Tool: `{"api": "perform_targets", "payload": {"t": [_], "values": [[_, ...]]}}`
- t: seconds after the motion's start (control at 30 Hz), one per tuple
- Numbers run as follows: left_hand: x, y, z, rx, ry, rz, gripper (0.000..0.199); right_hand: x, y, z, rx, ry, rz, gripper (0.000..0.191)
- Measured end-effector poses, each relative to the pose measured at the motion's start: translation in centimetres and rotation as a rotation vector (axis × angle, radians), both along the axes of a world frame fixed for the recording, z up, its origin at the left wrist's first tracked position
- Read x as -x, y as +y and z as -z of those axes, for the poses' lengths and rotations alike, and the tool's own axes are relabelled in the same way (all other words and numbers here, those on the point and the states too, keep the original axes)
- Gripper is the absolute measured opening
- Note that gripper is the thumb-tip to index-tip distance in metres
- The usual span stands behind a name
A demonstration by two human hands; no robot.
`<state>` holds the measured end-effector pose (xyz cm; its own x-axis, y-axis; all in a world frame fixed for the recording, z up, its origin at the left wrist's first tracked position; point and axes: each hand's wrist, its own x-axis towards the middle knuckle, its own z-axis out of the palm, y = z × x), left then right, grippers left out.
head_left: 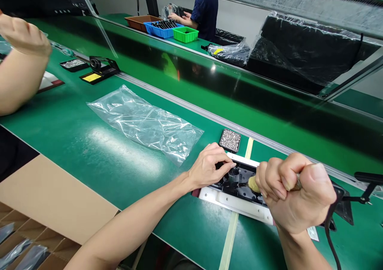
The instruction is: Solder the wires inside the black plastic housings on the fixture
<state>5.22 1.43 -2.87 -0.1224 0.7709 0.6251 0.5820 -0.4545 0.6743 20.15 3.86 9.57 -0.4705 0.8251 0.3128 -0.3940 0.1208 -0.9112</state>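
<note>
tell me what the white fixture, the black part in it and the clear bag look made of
White fixture: likely solid plastic, smooth with a low sheen, from its even white faces.
Black part: probably moulded plastic, given its fine raised detail, though coated metal isn't ruled out.
Clear bag: thin glossy plastic film; it's wrinkled, and the green tabletop shows through.

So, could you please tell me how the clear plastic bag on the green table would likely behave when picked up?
The clear plastic bag would probably hang floppy, judging by its many wrinkles. It lies nearly flat, so it is likely light for its size. Its glossy sheen suggests it may feel slippery.
</note>
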Motion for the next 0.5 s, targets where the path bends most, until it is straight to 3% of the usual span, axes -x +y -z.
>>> {"api": "perform_targets", "payload": {"t": [0.5], "values": [[0.06,0.08,0.04,-0.001,0.013,-0.011,0.018,0.02,-0.11,-0.02,-0.009,0.004,0.002,0.047]]}}
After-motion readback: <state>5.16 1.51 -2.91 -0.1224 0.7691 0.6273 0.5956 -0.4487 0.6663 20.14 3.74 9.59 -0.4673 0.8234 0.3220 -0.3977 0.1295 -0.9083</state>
